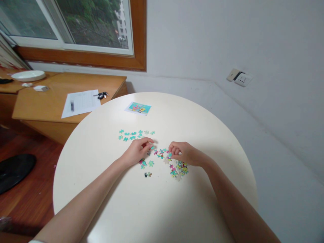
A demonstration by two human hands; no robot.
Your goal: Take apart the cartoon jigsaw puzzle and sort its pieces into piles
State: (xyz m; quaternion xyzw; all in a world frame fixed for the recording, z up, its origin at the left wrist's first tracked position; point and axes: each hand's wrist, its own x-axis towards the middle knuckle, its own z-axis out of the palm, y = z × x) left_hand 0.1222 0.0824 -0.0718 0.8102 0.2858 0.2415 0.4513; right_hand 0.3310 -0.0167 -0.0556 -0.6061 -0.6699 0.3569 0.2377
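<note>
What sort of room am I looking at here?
Probably a room in a home, perhaps a living or dining area: a round white table with jigsaw pieces, a wooden desk holding keys, and a wood-framed window suggest it.

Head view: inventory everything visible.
Puzzle pieces: many, multicoloured, on table around hands
Picture card: one, mainly teal, table's far side
Table: one, white, centre
Desk: one, brown, left
Sheet: one, white, on desk
Item: one, dark, on sheet
Keys: one bunch, dark, sheet's right edge
Dish: one, white, desk's left end
Block: one, white, near dish
Window: one, brown frame, upper left
Wall plates: two, pale, right
Round object: one, black, lower left
Left hand: one, bare, centre
Right hand: one, bare, beside pile
</note>
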